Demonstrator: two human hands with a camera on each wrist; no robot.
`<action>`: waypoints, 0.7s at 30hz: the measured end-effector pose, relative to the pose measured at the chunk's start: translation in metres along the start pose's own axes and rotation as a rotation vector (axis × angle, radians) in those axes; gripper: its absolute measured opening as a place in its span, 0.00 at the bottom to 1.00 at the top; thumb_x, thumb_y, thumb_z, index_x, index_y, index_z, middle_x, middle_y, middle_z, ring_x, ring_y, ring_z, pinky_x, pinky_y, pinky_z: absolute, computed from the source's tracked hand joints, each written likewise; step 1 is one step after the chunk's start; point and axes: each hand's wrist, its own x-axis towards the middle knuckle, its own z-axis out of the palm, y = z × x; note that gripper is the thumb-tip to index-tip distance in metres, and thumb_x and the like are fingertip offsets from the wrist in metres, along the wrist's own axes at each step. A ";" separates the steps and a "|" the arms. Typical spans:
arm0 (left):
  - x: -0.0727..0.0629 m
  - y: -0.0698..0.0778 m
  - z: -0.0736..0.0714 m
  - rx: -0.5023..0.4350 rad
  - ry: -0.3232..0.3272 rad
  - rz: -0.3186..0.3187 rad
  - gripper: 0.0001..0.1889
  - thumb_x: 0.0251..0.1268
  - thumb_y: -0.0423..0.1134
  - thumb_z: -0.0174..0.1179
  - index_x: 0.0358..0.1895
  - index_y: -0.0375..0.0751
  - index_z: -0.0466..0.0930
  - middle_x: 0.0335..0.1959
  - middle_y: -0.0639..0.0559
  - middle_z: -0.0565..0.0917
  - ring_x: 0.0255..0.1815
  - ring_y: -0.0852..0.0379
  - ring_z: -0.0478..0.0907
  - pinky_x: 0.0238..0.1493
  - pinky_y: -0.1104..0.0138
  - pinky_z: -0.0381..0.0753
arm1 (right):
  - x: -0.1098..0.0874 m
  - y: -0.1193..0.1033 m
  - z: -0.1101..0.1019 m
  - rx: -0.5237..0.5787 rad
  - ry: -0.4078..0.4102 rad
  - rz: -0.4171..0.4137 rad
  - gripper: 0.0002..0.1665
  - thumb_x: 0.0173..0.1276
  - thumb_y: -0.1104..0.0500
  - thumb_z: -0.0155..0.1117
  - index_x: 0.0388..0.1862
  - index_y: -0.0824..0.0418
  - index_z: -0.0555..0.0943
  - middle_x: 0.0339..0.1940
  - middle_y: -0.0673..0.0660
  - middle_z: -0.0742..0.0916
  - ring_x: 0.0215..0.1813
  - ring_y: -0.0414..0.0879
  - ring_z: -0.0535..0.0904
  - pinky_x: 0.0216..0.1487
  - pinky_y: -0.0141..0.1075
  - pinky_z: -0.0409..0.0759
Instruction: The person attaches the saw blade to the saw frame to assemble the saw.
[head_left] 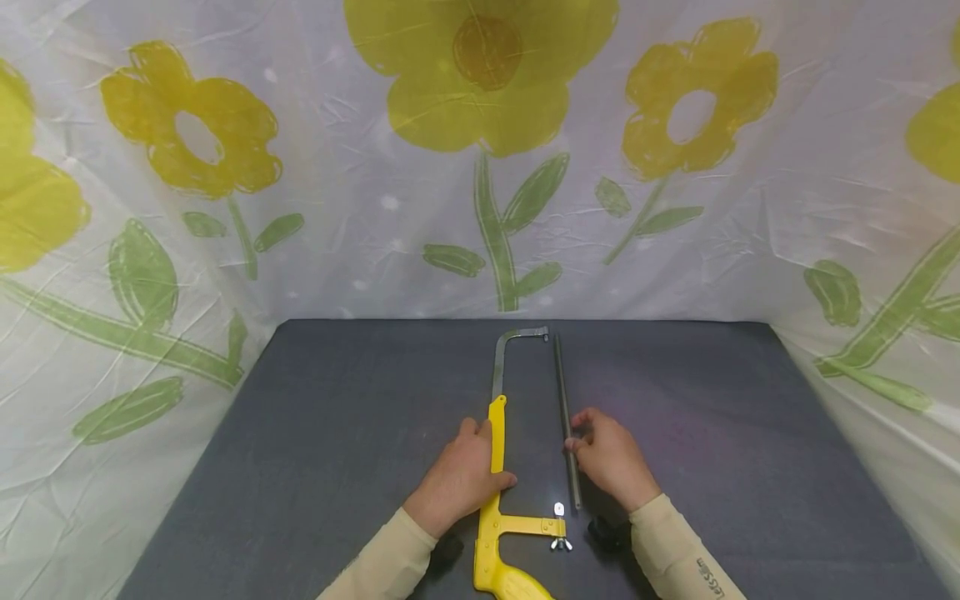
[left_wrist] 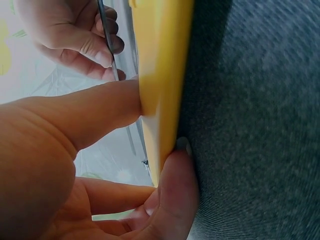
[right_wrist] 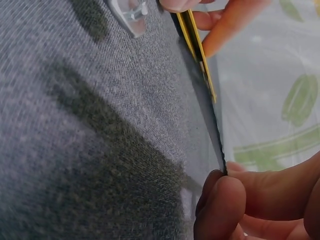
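Hacksaw frame: the yellow hacksaw frame [head_left: 498,437] lies lengthwise near the middle of the dark, cloth-covered counter [head_left: 337,433], its handle [head_left: 519,583] toward the person.
Far end: a silver extension [head_left: 497,367] runs on from the yellow part and bends to the right at its tip.
Near end: a yellow crossbar [head_left: 528,525] points right and carries a silver wing nut [head_left: 561,545].
Left hand: the left hand [head_left: 461,475] grips the yellow bar, thumb on the right side, fingers on the left.
Blade: the thin dark blade [head_left: 561,387] is right of the frame, roughly parallel to it, its near end close to the crossbar, its far end just beside the extension's tip.
Right hand: the right hand [head_left: 613,460] pinches the blade between thumb and finger, below its middle.
Sleeves: both are beige; the right sleeve [head_left: 678,542] bears dark lettering.
Backdrop: a pale curtain [head_left: 337,208] printed with yellow flowers and green leaves.
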 end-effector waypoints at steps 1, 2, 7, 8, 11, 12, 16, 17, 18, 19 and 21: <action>0.000 0.000 0.000 -0.002 -0.002 0.000 0.49 0.60 0.47 0.82 0.79 0.27 0.67 0.59 0.35 0.75 0.35 0.51 0.76 0.40 0.59 0.87 | 0.000 0.000 0.000 0.005 0.002 -0.003 0.17 0.73 0.64 0.71 0.58 0.65 0.82 0.26 0.52 0.87 0.27 0.43 0.81 0.31 0.39 0.74; 0.000 0.000 0.000 -0.004 -0.003 -0.002 0.50 0.60 0.47 0.82 0.79 0.27 0.66 0.60 0.35 0.75 0.35 0.51 0.76 0.40 0.59 0.87 | 0.000 -0.001 0.000 0.012 0.005 -0.006 0.17 0.72 0.64 0.71 0.58 0.65 0.82 0.26 0.52 0.88 0.27 0.43 0.81 0.31 0.39 0.75; 0.000 0.000 -0.001 -0.003 -0.006 -0.001 0.50 0.60 0.48 0.82 0.79 0.27 0.67 0.62 0.34 0.75 0.36 0.51 0.77 0.41 0.58 0.88 | 0.000 -0.002 0.003 0.039 0.010 -0.017 0.17 0.71 0.65 0.70 0.57 0.66 0.83 0.26 0.53 0.88 0.27 0.43 0.81 0.29 0.38 0.75; 0.000 -0.001 -0.001 -0.002 -0.006 -0.001 0.50 0.60 0.48 0.82 0.79 0.27 0.67 0.62 0.34 0.75 0.36 0.51 0.77 0.41 0.58 0.88 | 0.000 -0.003 0.004 0.042 0.007 -0.015 0.17 0.71 0.65 0.70 0.57 0.66 0.83 0.26 0.53 0.88 0.27 0.43 0.81 0.29 0.38 0.75; 0.000 -0.001 0.000 0.005 -0.005 -0.004 0.50 0.60 0.49 0.82 0.79 0.28 0.67 0.62 0.35 0.75 0.36 0.51 0.77 0.41 0.58 0.88 | 0.000 -0.003 0.006 0.041 -0.002 -0.011 0.16 0.72 0.65 0.71 0.57 0.65 0.83 0.26 0.53 0.87 0.26 0.43 0.81 0.29 0.38 0.76; 0.000 -0.001 0.000 0.008 -0.004 -0.006 0.50 0.60 0.49 0.82 0.79 0.28 0.67 0.62 0.35 0.75 0.35 0.51 0.77 0.41 0.59 0.88 | 0.000 -0.003 0.007 0.041 -0.006 -0.009 0.16 0.72 0.65 0.71 0.57 0.65 0.83 0.26 0.53 0.87 0.26 0.43 0.81 0.29 0.38 0.76; 0.001 0.000 0.000 0.012 -0.005 -0.015 0.49 0.60 0.49 0.82 0.79 0.28 0.68 0.61 0.36 0.75 0.35 0.52 0.77 0.41 0.59 0.88 | 0.000 -0.003 0.008 0.041 -0.011 -0.012 0.16 0.72 0.65 0.71 0.56 0.65 0.83 0.25 0.52 0.87 0.27 0.43 0.81 0.29 0.38 0.76; 0.001 0.000 0.000 0.012 -0.005 -0.016 0.49 0.60 0.49 0.81 0.79 0.28 0.67 0.60 0.36 0.75 0.35 0.52 0.77 0.41 0.59 0.88 | 0.000 -0.003 0.008 0.044 -0.013 -0.013 0.16 0.72 0.65 0.71 0.57 0.65 0.83 0.25 0.52 0.87 0.27 0.43 0.81 0.29 0.38 0.76; 0.001 0.000 0.000 0.011 -0.007 -0.018 0.50 0.60 0.49 0.81 0.79 0.29 0.67 0.60 0.36 0.75 0.35 0.52 0.77 0.42 0.59 0.88 | 0.000 -0.003 0.008 0.046 -0.015 -0.015 0.16 0.72 0.65 0.71 0.57 0.65 0.83 0.25 0.52 0.87 0.27 0.43 0.81 0.30 0.38 0.76; 0.001 0.000 0.000 0.008 -0.007 -0.019 0.49 0.60 0.49 0.81 0.79 0.29 0.67 0.60 0.36 0.75 0.35 0.52 0.77 0.42 0.58 0.88 | 0.000 -0.003 0.008 0.048 -0.016 -0.016 0.16 0.72 0.65 0.71 0.57 0.65 0.83 0.25 0.52 0.87 0.27 0.43 0.81 0.30 0.38 0.76; 0.001 0.000 0.000 0.002 -0.005 -0.017 0.50 0.60 0.48 0.82 0.80 0.28 0.67 0.60 0.36 0.75 0.36 0.52 0.78 0.43 0.58 0.89 | 0.000 -0.003 0.008 0.052 -0.018 -0.016 0.16 0.73 0.65 0.71 0.57 0.65 0.83 0.25 0.52 0.87 0.27 0.43 0.81 0.30 0.38 0.76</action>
